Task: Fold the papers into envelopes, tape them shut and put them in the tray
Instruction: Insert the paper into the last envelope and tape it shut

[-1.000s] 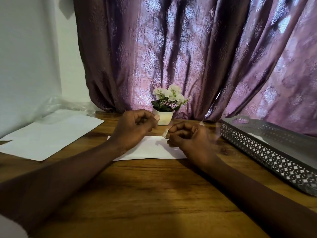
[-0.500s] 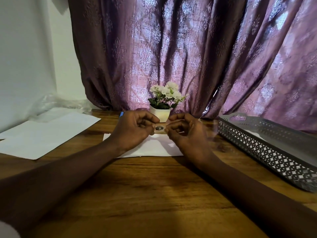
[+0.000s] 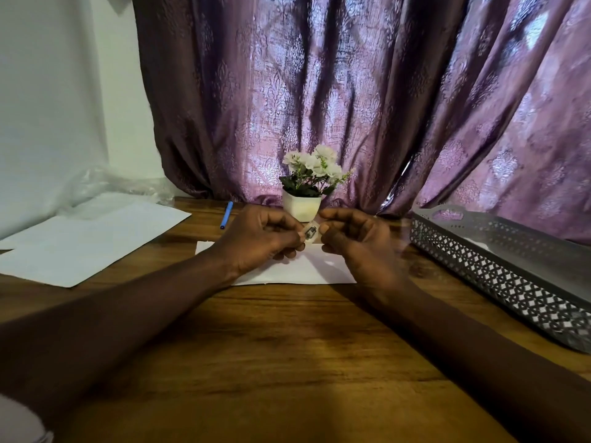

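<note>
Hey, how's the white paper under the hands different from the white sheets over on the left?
The centre paper is a smaller, narrower rectangle; the left sheets are larger. The centre paper is one piece, partly hidden by the left hand and right hand, which pinch a tape piece; the left sheets are at least two, overlapping, uncovered. Both are white and lie flat on the wooden table.

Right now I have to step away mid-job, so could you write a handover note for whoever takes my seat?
Left hand and right hand: each pinches an end of what looks like a tape strip above the folded paper.
Flat sheets lie far left; tray on the right.
Done: one paper folded. Left: tape it, tray it, fold the rest.
</note>
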